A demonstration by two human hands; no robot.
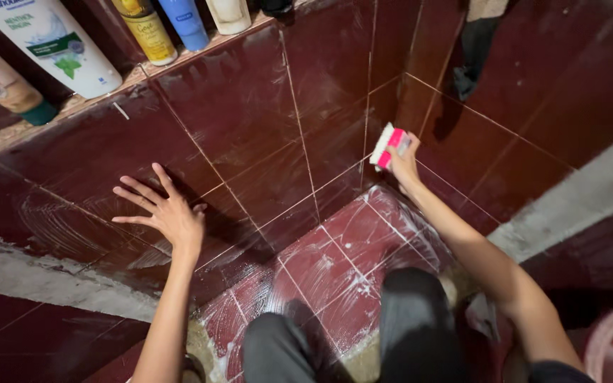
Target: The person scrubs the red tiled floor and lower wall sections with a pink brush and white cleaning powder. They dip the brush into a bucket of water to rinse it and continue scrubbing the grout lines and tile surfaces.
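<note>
Head view looks down into a corner lined with dark red tiles, where two walls meet a wet red tiled floor (335, 269). The right hand (404, 164) is closed around a scrub brush (389, 147) with a pink body and white bristles, and holds it against the far corner seam, low on the wall just above the floor. The bristles face left toward the tile, which suits scrubbing the grout line where the two walls join. The arm reaches far forward from the near right to get there.

The left hand (168, 209) holds nothing; it lies flat on the left wall (235, 113) with the fingers spread wide, apparently as a brace while the body leans in. Pale soapy streaks mark the tile around that palm and curve across the wall to its left, and white foam sits in the floor's grout lines. The person's dark-clad knees (342, 333) are folded at the near edge, so the person seems to crouch close to the floor.

Along the top of the left wall runs a narrow ledge (79, 103) that carries toiletry bottles: a large white one (54, 42), a yellow one (147, 28), a blue one (186, 21) and a pale one (230, 14), well apart from both hands. A dark cloth (473, 50) hangs on the far right wall above the brush.
</note>
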